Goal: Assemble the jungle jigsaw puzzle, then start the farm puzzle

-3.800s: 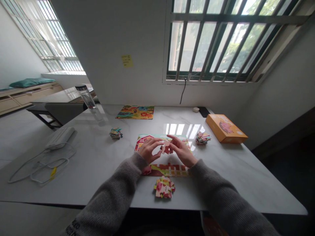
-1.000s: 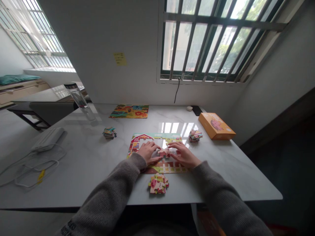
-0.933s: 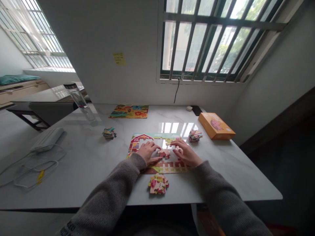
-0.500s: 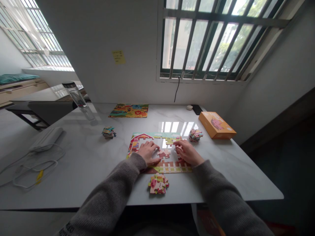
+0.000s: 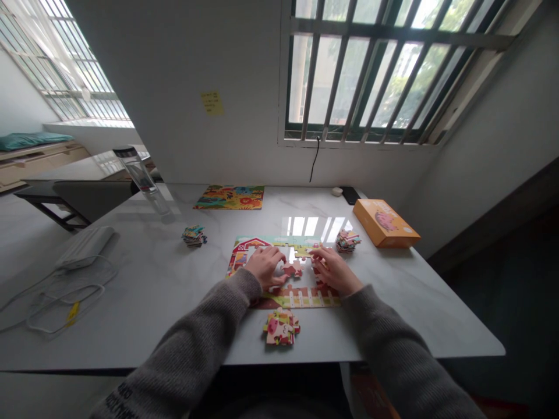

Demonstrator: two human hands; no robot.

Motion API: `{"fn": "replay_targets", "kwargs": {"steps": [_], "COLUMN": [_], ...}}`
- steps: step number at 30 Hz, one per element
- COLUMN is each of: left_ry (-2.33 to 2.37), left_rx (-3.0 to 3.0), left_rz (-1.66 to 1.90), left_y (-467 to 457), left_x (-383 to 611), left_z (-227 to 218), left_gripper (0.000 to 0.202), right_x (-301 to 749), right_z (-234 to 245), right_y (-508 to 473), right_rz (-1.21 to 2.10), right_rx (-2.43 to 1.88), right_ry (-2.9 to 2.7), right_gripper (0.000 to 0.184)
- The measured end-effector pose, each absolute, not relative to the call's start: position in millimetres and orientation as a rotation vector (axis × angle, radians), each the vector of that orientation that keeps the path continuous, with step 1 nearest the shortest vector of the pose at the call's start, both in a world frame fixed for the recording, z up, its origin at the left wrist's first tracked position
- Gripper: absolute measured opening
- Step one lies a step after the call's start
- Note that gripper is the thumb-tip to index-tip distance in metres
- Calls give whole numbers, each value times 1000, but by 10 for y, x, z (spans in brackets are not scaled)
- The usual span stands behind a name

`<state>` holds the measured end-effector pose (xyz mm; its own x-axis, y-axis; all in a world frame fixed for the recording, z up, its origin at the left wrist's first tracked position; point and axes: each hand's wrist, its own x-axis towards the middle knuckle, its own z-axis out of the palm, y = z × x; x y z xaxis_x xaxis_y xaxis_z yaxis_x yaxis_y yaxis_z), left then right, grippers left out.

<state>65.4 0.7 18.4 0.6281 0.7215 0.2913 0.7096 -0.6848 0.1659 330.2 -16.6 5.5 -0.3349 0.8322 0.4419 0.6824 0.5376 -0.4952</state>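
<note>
A part-built farm jigsaw (image 5: 247, 249) lies on the white marble table (image 5: 152, 291) in front of me. My left hand (image 5: 264, 266) rests on its middle with curled fingertips touching a loose red piece (image 5: 292, 270). My right hand (image 5: 334, 269) lies flat on the jigsaw's right side, fingers stretched toward the top edge. A small joined cluster of pink pieces (image 5: 280, 327) sits near the table's front edge, below both hands.
A stack of loose pieces (image 5: 346, 240) stands right of the jigsaw, another stack (image 5: 193, 235) to its left. An orange box (image 5: 385, 223) lies at the right, a finished colourful puzzle (image 5: 230, 197) at the back, a glass bottle (image 5: 142, 176) and a white adapter with cable (image 5: 82, 247) at the left.
Earlier both hands held the red piece in the air; they have since come down onto the jigsaw. In the last second the right hand slid right, off the piece, and the left stayed on it.
</note>
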Motion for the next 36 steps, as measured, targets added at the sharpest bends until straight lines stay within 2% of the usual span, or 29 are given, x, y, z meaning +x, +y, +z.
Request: {"fn": "replay_targets", "kwargs": {"steps": [6,14,24,36], "left_ry": [1192,1231,1260,1272], "left_rx": [2809,2774,2788,2751], "left_rz": [541,476,510,560], "left_y": [79,102,102,131], "left_x": [923,1051,1057,1039], "left_z": [307,102,65,51], "left_gripper": [32,30,29,26], "right_x": [3344,3350,3368,3378], "right_z": [6,-37,54,40], "right_y": [-137,-123,-158,-159], "right_rz": [226,174,289,278], "right_rx": [-1271,-1251,-1270,-1257], "right_ry": [-2112,-2219,-2232,-2238], "right_gripper": [25,26,23,22]}}
